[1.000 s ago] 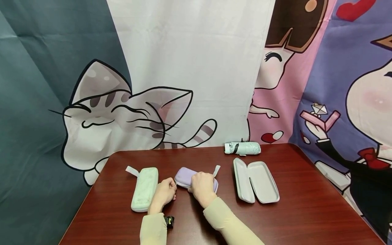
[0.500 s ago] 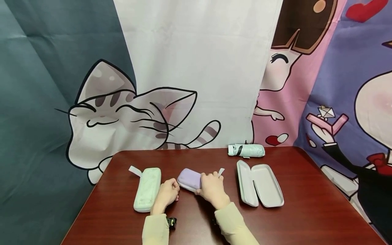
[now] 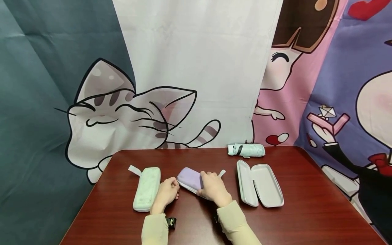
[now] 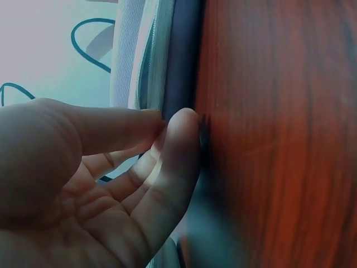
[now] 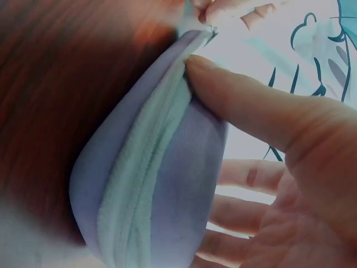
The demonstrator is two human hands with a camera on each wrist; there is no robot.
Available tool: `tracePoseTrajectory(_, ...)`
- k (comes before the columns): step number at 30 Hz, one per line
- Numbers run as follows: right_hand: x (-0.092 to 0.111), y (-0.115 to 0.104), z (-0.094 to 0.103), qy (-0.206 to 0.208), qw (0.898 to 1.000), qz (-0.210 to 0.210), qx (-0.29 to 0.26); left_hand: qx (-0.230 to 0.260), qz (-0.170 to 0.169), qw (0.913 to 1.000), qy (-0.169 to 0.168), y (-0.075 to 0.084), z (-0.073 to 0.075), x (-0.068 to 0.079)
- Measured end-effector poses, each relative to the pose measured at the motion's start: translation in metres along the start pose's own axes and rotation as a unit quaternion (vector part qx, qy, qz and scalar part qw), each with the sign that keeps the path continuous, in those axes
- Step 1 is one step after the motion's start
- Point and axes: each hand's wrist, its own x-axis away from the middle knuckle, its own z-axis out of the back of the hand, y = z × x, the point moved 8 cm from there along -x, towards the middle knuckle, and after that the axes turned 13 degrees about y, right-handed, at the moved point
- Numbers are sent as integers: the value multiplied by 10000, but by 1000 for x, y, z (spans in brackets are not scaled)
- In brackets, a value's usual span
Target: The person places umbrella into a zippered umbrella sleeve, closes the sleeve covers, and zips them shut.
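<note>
A purple zip case (image 3: 189,179) with a pale zip band lies at the middle of the table. My right hand (image 3: 214,189) grips its right part, fingers over the top and thumb on the near side. In the right wrist view, that thumb (image 5: 240,100) presses the case beside the zip band (image 5: 142,151). At the case's left end my left hand (image 3: 166,192) pinches the small zip pull (image 5: 214,30) between thumb and forefinger. The pull is mostly hidden by the fingertips in the left wrist view.
Left of my left hand lies a pale green case (image 3: 147,190) with a strap. An unfolded, pale grey case (image 3: 265,185) stands open on the right. Behind it a folded mint umbrella (image 3: 246,150) lies near the table's (image 3: 306,211) back edge, before a cartoon curtain (image 3: 196,68).
My right hand has shifted right along the purple case, uncovering more of its top. My left hand stays at the zip end. The head view has turned slightly left.
</note>
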Motion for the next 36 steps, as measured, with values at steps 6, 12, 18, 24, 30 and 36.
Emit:
tracePoseTrajectory(6, 0, -5, 0, 179, 9991, -254, 290, -66, -76, 9999, 6, 2, -1, 0)
tracePoseTrajectory(12, 3, -14, 0, 353, 9971, -393, 556, -191, -112, 9998, -2, 4, -3, 2)
tracePoseTrajectory(18, 3, -18, 1, 484, 9944, -683, 644, -263, -201, 9994, -101, 9, -9, 3)
tracePoseTrajectory(24, 2, -17, 3, 542, 9915, -904, 761, -372, -370, 9985, -154, 14, -12, 2)
tracePoseTrajectory(30, 3, -18, 0, 631, 9902, -911, 853, -230, -458, 9979, -399, 15, -16, 3)
tracePoseTrajectory(36, 3, -17, 0, 714, 9882, -977, 942, -113, -519, 9971, -541, 17, -17, 4)
